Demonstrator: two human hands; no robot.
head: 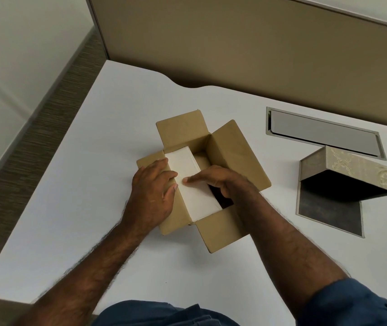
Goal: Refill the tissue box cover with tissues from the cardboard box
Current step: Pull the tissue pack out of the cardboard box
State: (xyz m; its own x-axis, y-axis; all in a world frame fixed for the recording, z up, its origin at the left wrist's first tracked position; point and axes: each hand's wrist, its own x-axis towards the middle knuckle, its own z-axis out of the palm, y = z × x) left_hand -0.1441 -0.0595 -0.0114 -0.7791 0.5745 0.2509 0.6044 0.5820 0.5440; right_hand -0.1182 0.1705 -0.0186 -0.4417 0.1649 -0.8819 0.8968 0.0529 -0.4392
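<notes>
An open brown cardboard box (232,154) sits in the middle of the white desk, its flaps spread outward. A white stack of tissues (187,170) lies along its left side, tilted up at the near end. My left hand (152,194) rests on the box's left wall and flap, thumb against the stack's edge. My right hand (220,182) reaches into the box, thumb on top of the stack and fingers curled under its right side. The beige patterned tissue box cover (357,168) stands open to the right, its dark base panel (329,210) flat on the desk.
The white desk (81,184) has a curved cut-out at its far edge against a tan partition (234,43). A grey cable hatch (324,132) is set into the desk behind the cover. Floor and wall lie to the left.
</notes>
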